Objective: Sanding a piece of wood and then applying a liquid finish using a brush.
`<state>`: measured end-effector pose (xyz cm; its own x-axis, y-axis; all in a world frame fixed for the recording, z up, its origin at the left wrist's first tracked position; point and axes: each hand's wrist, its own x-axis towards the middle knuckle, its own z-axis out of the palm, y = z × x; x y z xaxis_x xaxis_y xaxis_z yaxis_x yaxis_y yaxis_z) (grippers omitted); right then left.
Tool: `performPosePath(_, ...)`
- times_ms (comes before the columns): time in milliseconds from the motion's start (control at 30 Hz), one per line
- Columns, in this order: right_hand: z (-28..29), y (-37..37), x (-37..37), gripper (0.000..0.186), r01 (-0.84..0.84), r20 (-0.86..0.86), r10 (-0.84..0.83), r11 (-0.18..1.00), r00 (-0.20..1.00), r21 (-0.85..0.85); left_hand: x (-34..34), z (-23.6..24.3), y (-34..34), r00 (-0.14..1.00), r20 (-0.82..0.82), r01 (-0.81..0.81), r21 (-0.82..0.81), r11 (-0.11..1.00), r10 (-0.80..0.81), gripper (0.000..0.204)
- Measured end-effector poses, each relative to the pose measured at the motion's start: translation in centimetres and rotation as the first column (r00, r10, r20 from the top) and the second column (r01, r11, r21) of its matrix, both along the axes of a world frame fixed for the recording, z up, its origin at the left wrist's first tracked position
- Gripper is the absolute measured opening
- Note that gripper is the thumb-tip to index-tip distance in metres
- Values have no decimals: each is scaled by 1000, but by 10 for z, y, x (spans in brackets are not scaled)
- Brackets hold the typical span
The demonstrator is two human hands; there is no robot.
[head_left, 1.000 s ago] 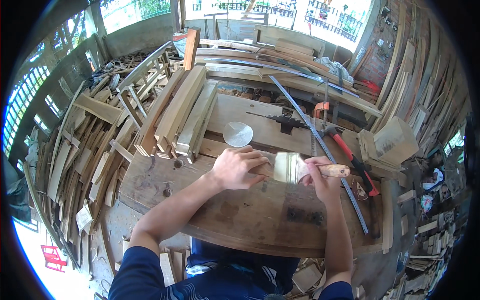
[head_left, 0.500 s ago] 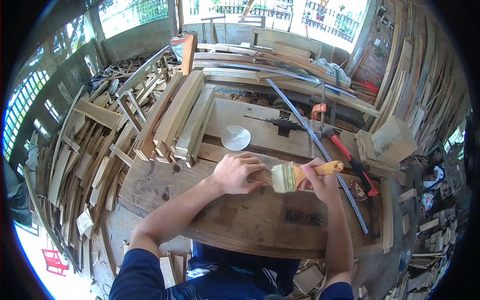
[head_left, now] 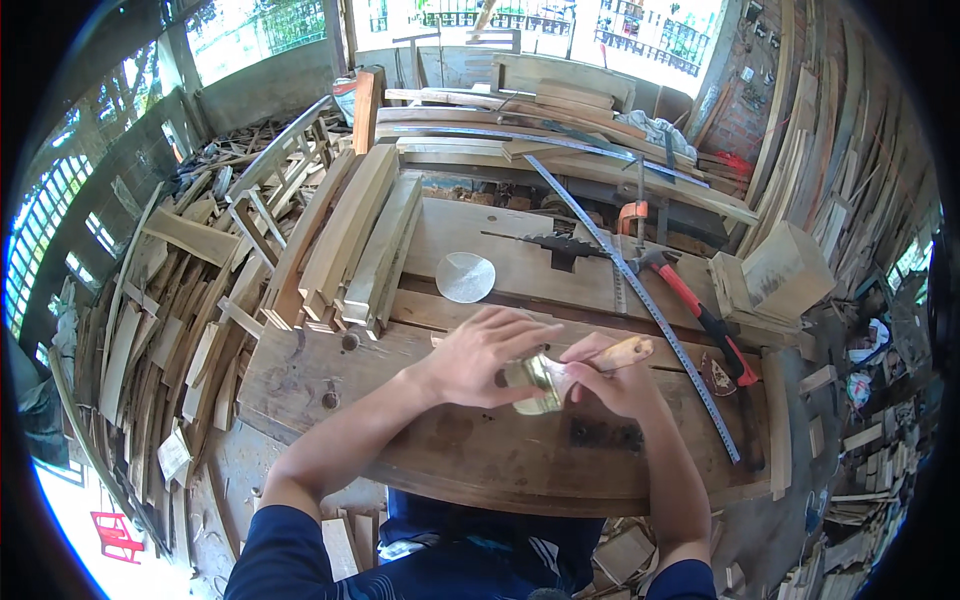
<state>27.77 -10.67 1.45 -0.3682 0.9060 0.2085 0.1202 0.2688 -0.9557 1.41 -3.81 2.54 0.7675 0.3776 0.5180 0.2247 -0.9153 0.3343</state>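
Note:
My right hand (head_left: 618, 388) grips a wide paintbrush (head_left: 548, 384) where its wooden handle meets the band, with the handle's rounded end pointing right. Its head points left, toward my left hand (head_left: 478, 358). The fingers of that hand are stretched out above the brush head, and the thumb lies lower, beside the bristles. Whether the fingers touch the bristles I cannot tell. Both hands are over the front part of the wooden workbench (head_left: 420, 450). A round, pale translucent disc or lid (head_left: 466, 278) lies on the bench beyond my left hand.
Stacked wooden bars (head_left: 350, 235) stand at the bench's left. A long metal ruler (head_left: 640, 290), a red-handled hammer (head_left: 705, 318) and a dark toothed saw blade (head_left: 565, 248) lie to the right. A wooden block (head_left: 790, 270) sits at the right edge. Scrap wood (head_left: 150, 330) is heaped on the left.
The brush has moved left and slightly nearer me, its head tilting downward. My left hand's fingers have stretched out and now reach over the brush head.

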Motion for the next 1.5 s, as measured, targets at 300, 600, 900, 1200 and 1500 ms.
performPosePath(300, 21, 9, 9, 83, 51, 387, -221, 914, 895, 403, 3, -10, -2, 964, 194, -180, -28, 983, 182, 28)
performPosePath(600, 10, 8, 19, 44, 10, 668, -353, 888, 656, 459, 0, -5, -5, 917, 261, -277, -132, 952, 303, 24)
performPosePath(900, 6, 6, -8, 44, 3, 625, -461, 806, 630, 592, -1, -7, -8, 977, 136, -99, -407, 908, 167, 26)
performPosePath(1200, 2, 3, -7, 45, 79, 557, -519, 773, 649, 629, -28, -7, 29, 800, 437, -406, -110, 907, 411, 18)
performPosePath(1500, 4, 1, -7, 40, 99, 552, -539, 766, 636, 635, -11, -11, 24, 893, 408, -222, 26, 975, 193, 19)
